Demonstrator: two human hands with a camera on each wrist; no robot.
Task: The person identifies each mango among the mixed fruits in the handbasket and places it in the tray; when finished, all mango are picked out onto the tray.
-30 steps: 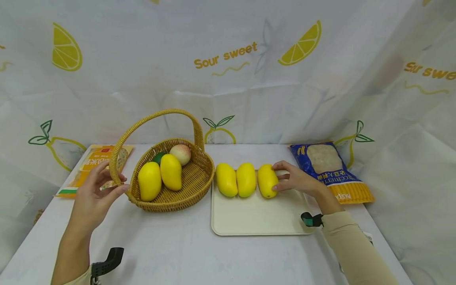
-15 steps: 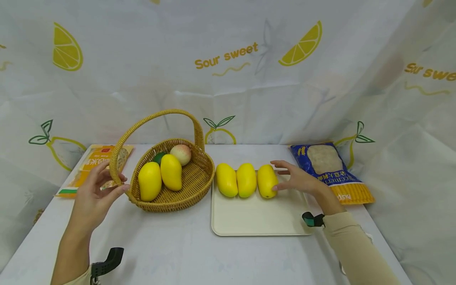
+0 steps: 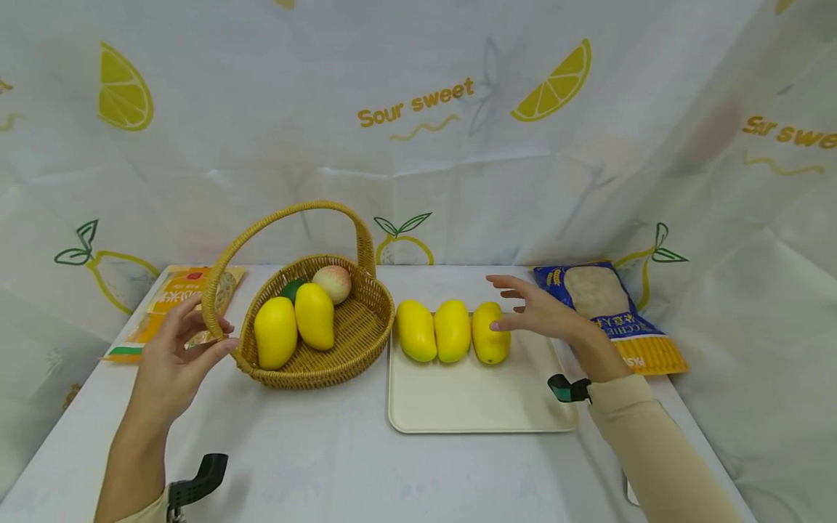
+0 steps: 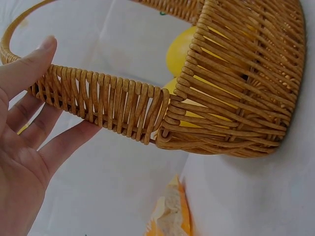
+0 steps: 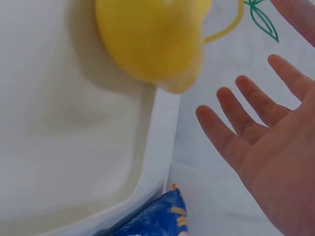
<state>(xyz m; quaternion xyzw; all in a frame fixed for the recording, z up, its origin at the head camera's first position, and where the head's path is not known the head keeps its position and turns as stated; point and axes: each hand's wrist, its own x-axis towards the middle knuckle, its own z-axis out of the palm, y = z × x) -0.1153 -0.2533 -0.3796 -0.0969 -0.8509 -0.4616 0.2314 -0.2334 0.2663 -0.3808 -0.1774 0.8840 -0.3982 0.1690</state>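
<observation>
My left hand point(image 3: 173, 356) holds the left side of the handle point(image 4: 106, 96) of a wicker basket point(image 3: 353, 367), thumb on one side and fingers on the other. Inside the basket lie two yellow mangoes point(image 3: 275, 334), a peach point(image 3: 332, 283) and a partly hidden green item point(image 3: 291, 289). Three more mangoes stand in a row along the back of a cream tray point(image 3: 477, 407). Over the rightmost mango point(image 3: 492, 345) hovers my right hand point(image 3: 539, 314), its fingers spread and holding nothing. In the right wrist view a gap separates those fingers from the mango point(image 5: 152, 39).
A blue and orange pasta bag point(image 3: 604, 309) lies behind and right of the tray. Behind the basket's left side is an orange and white food packet point(image 3: 153, 312). A white cloth with lemon prints point(image 3: 418, 167) hangs at the table's back edge.
My right hand has let go of the rightmost mango, opened its fingers and risen slightly up and left. The left hand and basket have stayed in place.
</observation>
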